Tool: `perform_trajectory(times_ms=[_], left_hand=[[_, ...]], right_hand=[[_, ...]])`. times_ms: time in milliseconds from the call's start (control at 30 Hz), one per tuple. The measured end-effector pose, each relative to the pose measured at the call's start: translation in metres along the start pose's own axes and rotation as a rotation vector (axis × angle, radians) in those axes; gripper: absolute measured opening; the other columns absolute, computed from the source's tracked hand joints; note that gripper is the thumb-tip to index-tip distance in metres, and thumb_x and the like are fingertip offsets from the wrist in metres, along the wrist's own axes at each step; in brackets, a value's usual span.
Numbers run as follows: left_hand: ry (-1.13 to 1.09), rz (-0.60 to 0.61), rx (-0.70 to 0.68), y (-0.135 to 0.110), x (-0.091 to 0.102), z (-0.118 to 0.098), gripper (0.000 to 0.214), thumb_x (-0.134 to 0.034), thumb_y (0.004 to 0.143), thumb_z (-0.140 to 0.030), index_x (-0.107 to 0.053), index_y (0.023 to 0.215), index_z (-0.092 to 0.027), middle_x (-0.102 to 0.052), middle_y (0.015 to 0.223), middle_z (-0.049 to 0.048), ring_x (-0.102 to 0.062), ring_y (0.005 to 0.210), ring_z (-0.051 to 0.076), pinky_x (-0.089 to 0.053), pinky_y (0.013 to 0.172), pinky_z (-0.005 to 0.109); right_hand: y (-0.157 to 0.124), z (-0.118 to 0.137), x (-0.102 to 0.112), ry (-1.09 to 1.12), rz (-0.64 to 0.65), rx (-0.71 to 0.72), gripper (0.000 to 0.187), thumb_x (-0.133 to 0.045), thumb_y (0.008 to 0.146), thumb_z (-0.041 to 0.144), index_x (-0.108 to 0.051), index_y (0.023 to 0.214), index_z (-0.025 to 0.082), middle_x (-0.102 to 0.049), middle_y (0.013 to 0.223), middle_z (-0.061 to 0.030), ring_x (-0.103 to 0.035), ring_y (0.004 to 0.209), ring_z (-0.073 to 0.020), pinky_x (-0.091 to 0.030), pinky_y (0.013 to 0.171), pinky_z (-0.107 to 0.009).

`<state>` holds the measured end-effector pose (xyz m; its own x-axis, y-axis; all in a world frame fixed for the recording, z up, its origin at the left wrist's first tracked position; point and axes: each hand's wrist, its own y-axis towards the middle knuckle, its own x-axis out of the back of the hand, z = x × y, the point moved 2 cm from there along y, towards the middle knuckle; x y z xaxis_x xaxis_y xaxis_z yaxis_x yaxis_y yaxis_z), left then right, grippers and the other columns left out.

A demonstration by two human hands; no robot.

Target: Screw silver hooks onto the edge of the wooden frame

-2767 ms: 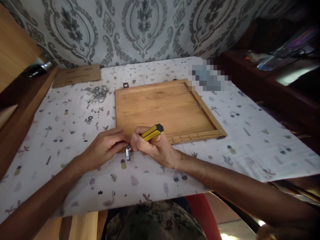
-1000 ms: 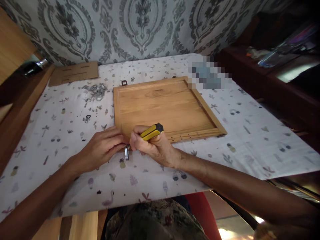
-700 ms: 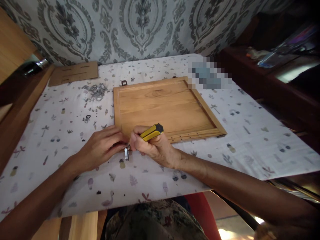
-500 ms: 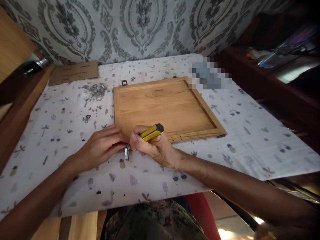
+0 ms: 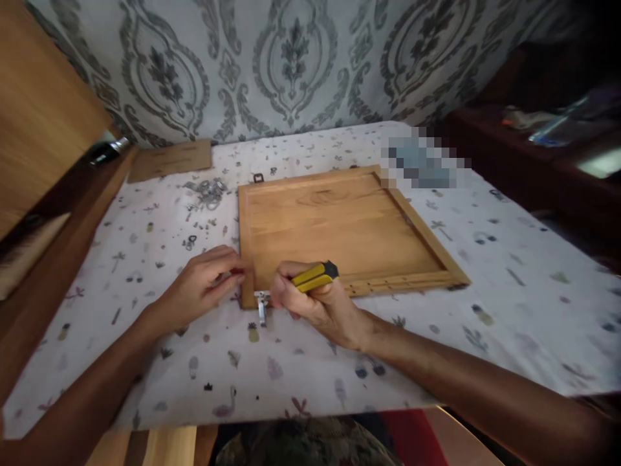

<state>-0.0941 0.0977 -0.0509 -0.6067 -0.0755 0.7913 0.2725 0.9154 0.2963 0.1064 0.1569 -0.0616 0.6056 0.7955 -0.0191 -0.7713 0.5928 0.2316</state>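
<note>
A yellow-and-black screwdriver [image 5: 315, 277] is gripped in my right hand [image 5: 310, 294], its handle slanting up to the right and its tip hidden by my fingers. Just left of those fingers, a small silver metal clasp [image 5: 262, 309] sits at the near left corner of the wooden framed panel [image 5: 330, 226] and hangs over its edge. My left hand [image 5: 208, 281] is beside the panel's left edge, fingers bent and thumb apart from them. Nothing shows in it, and its fingertips are close to the wood.
A heap of silver metal fittings [image 5: 211, 193] and scattered small hardware [image 5: 190, 242] lie left of the panel. Behind them is a flat cardboard piece [image 5: 169, 160]. A blurred-out object [image 5: 422, 162] is at the back right. A patterned cloth [image 5: 272, 369] covers the table.
My left hand has drawn back left from the clasp, which is now more exposed. My right hand still holds the screwdriver there. The whole view has shifted a little.
</note>
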Motion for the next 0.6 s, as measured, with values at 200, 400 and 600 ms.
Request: perform_trajectory(times_ms=[200,400,600], left_hand=[[0.171,-0.407,0.400,-0.011,0.035,0.054,0.024,-0.052,0.096,-0.032,-0.065,0.113,-0.019,-0.067,0.082,-0.0003,-0.059,0.064,0.013,-0.045,0.059,0.023],[0.194,-0.331,0.398,-0.017,0.045,0.087,0.021,-0.051,0.091,-0.031,-0.067,0.094,-0.018,-0.070,0.089,0.0052,-0.065,0.080,0.019,-0.048,0.065,0.027],[0.136,-0.010,0.291,-0.008,0.024,0.058,0.024,-0.052,0.094,-0.036,-0.069,0.090,-0.020,-0.069,0.090,0.0036,-0.064,0.085,0.019,-0.048,0.075,0.029]], right_hand=[[0.001,0.002,0.002,-0.065,0.041,-0.056,0.055,-0.049,0.096,0.066,-0.043,0.064,0.021,-0.039,0.057,0.0045,-0.036,0.051,-0.0091,-0.028,0.048,-0.027],[0.001,0.003,0.002,-0.087,0.048,-0.090,0.057,-0.046,0.095,0.070,-0.041,0.064,0.022,-0.040,0.058,0.0042,-0.035,0.051,-0.0094,-0.027,0.047,-0.027],[0.001,0.002,0.002,-0.101,0.037,-0.073,0.053,-0.046,0.097,0.063,-0.043,0.064,0.021,-0.039,0.057,0.0052,-0.035,0.051,-0.0084,-0.027,0.048,-0.026]])
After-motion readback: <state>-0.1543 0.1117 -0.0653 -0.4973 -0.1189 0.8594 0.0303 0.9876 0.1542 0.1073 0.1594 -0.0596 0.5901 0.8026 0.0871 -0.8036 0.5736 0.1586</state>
